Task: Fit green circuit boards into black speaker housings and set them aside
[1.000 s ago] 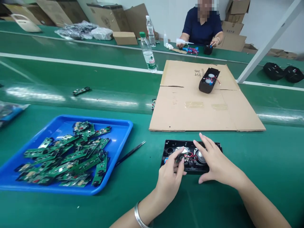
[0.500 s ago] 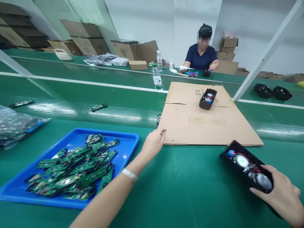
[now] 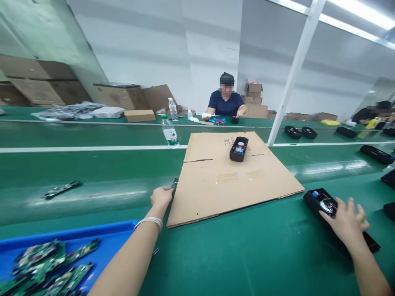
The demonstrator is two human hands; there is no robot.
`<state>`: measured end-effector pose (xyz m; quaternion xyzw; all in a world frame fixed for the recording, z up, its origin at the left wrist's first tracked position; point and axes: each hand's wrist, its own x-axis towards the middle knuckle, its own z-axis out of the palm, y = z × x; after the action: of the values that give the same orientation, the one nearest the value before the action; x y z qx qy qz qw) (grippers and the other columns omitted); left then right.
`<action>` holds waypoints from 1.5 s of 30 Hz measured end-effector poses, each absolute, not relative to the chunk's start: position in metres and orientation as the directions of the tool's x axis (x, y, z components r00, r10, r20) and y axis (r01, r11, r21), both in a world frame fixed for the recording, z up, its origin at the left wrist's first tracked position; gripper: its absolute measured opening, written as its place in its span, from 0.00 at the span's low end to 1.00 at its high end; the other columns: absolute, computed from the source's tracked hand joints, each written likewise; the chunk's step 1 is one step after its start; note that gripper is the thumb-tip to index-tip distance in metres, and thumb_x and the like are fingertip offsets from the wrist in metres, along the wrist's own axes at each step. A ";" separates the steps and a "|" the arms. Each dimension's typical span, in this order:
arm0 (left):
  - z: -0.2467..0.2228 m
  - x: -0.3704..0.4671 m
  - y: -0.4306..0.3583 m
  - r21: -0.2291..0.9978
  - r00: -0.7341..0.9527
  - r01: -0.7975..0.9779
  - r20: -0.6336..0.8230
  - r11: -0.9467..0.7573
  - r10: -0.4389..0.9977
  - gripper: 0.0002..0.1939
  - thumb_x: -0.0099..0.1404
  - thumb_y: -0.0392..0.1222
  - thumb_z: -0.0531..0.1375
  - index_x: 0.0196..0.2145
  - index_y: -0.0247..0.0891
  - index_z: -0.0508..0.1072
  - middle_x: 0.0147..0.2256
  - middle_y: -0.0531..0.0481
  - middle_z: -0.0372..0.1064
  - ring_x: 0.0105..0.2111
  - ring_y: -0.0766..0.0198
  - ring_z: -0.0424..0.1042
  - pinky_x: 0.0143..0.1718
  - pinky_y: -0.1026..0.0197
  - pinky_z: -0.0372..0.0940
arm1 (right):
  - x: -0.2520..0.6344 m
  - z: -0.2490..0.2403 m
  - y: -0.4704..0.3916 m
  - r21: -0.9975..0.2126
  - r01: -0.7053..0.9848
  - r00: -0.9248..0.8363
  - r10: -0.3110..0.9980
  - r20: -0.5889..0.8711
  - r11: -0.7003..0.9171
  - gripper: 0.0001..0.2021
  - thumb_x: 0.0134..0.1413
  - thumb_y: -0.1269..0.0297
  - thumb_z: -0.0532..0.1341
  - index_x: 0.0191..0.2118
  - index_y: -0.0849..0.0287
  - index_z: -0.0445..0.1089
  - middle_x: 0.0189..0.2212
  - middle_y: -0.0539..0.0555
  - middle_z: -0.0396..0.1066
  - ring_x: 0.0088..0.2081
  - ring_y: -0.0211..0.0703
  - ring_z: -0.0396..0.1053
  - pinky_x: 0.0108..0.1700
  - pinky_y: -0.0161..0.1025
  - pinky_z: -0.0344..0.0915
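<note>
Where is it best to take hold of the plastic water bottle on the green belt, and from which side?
Take the water bottle around its clear body below the green cap, coming from the near side. It stands upright and alone, so a side grip is probably steadier than pinching the small cap.

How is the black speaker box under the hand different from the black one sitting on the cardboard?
The speaker box by the right hand lies flat on the green table, near the camera; that speaker box is partly covered by the fingers. The speaker box on the cardboard sits farther off on the cardboard sheet, with no hand on it. Both are black, open-topped, with round speakers and coloured wires showing inside.
</note>
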<state>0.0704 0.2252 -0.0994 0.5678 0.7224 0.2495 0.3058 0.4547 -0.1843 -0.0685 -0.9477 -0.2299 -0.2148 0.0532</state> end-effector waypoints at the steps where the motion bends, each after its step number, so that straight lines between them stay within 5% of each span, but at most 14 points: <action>1: -0.098 0.070 0.223 0.724 -0.190 0.650 -0.141 0.233 0.971 0.11 0.62 0.41 0.57 0.42 0.34 0.68 0.42 0.46 0.67 0.41 0.59 0.68 0.41 0.52 0.65 | 0.442 -0.060 -0.164 0.013 0.512 0.766 0.464 0.446 -0.859 0.27 0.50 0.46 0.50 0.50 0.61 0.61 0.57 0.68 0.48 0.56 0.68 0.45 0.45 0.64 0.53; 3: -0.098 0.070 0.213 0.769 -0.214 0.608 -0.082 0.198 0.974 0.11 0.64 0.41 0.55 0.43 0.33 0.66 0.41 0.46 0.67 0.40 0.60 0.69 0.41 0.52 0.66 | 0.416 -0.047 -0.118 0.035 0.662 0.677 0.617 0.402 -0.749 0.24 0.53 0.53 0.53 0.51 0.63 0.59 0.57 0.66 0.49 0.55 0.65 0.47 0.48 0.60 0.54; 5: -0.103 0.074 0.192 0.819 -0.176 0.563 -0.013 0.112 0.984 0.11 0.65 0.41 0.53 0.43 0.33 0.65 0.39 0.47 0.67 0.36 0.62 0.69 0.38 0.55 0.67 | 0.392 -0.041 -0.069 0.063 0.833 0.527 0.824 0.208 -0.549 0.23 0.54 0.59 0.56 0.53 0.67 0.58 0.54 0.68 0.53 0.55 0.64 0.48 0.50 0.59 0.53; 9: -0.127 0.089 0.144 0.851 0.060 0.515 0.083 -0.102 0.995 0.08 0.65 0.40 0.53 0.36 0.32 0.67 0.31 0.51 0.68 0.29 0.67 0.69 0.33 0.60 0.67 | 0.356 -0.050 0.029 0.037 0.957 0.285 0.957 0.049 -0.287 0.19 0.58 0.62 0.56 0.54 0.60 0.57 0.56 0.59 0.51 0.56 0.52 0.50 0.53 0.49 0.55; 17: -0.151 0.092 0.130 0.728 0.228 0.616 0.201 -0.301 0.953 0.08 0.66 0.40 0.53 0.37 0.32 0.68 0.31 0.51 0.68 0.30 0.66 0.69 0.32 0.59 0.66 | 0.355 -0.069 0.168 -0.004 0.951 0.305 0.942 -0.144 -0.308 0.16 0.60 0.63 0.57 0.52 0.60 0.59 0.54 0.58 0.53 0.52 0.50 0.57 0.50 0.52 0.59; 28: -0.149 0.111 0.136 0.599 0.306 0.723 0.168 -0.344 0.937 0.05 0.64 0.37 0.55 0.33 0.33 0.68 0.34 0.50 0.67 0.36 0.62 0.67 0.40 0.53 0.64 | 0.337 -0.066 0.190 -0.016 0.871 0.474 0.848 -0.238 -0.491 0.17 0.60 0.62 0.56 0.52 0.64 0.59 0.50 0.59 0.58 0.46 0.47 0.63 0.46 0.47 0.64; 33: -0.147 0.115 0.149 0.683 0.280 0.666 0.144 -0.300 0.949 0.07 0.64 0.40 0.55 0.33 0.33 0.69 0.34 0.50 0.67 0.36 0.62 0.68 0.40 0.54 0.64 | 0.308 -0.052 0.159 -0.033 0.924 0.352 0.881 -0.316 -0.381 0.16 0.59 0.62 0.57 0.49 0.65 0.61 0.48 0.59 0.60 0.45 0.46 0.64 0.45 0.46 0.64; 40: -0.143 0.108 0.155 0.891 0.099 0.444 0.053 -0.092 0.994 0.10 0.64 0.42 0.55 0.40 0.33 0.68 0.39 0.48 0.67 0.37 0.62 0.69 0.40 0.54 0.66 | 0.297 -0.006 0.090 -0.266 0.954 -0.209 0.944 -0.256 0.139 0.12 0.61 0.68 0.54 0.50 0.55 0.64 0.49 0.51 0.62 0.48 0.38 0.61 0.50 0.35 0.59; 45: -0.133 0.106 0.153 0.980 0.083 0.176 -0.110 0.094 0.991 0.12 0.65 0.43 0.54 0.41 0.32 0.67 0.36 0.49 0.69 0.33 0.64 0.71 0.35 0.57 0.68 | 0.330 -0.018 0.070 -0.167 0.984 -0.089 0.990 -0.107 0.070 0.20 0.56 0.81 0.49 0.53 0.60 0.61 0.52 0.57 0.59 0.52 0.43 0.57 0.51 0.41 0.57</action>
<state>0.1061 0.1527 -0.1331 0.5375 0.5427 0.4051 0.5024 0.3296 0.0697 -0.0178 -0.6748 -0.7312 0.0982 0.0172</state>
